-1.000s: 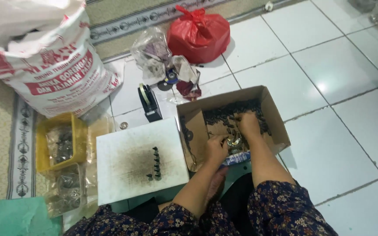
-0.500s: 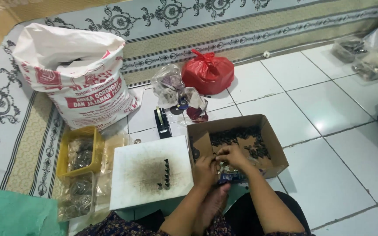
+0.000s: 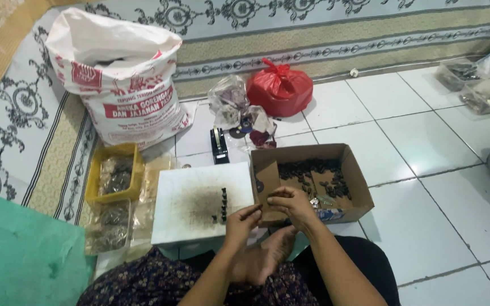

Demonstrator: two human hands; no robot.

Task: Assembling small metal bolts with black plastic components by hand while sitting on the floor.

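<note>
My left hand (image 3: 240, 222) and my right hand (image 3: 290, 204) meet over the near left corner of a brown cardboard box (image 3: 353, 170), fingertips pinched on a small dark part held between them. Many small dark parts (image 3: 313, 173) lie inside the box. Left of the box sits a white board (image 3: 199, 198) with a dark smudge and a short row of small black pieces (image 3: 222, 203) standing on it. My bare foot (image 3: 262, 260) rests just below the hands.
A large white printed sack (image 3: 117, 85) stands at the back left, with a red plastic bag (image 3: 279, 88) and clear bags (image 3: 231, 102) beside it. A black tape dispenser (image 3: 219, 146), a yellow tray (image 3: 94, 170) and clear packets (image 3: 109, 224) lie left. More clear packets (image 3: 472, 85) sit far right.
My hands have come out of the box and drawn together at its near left corner. The view has tilted up, showing more of the patterned mat and the sack.
</note>
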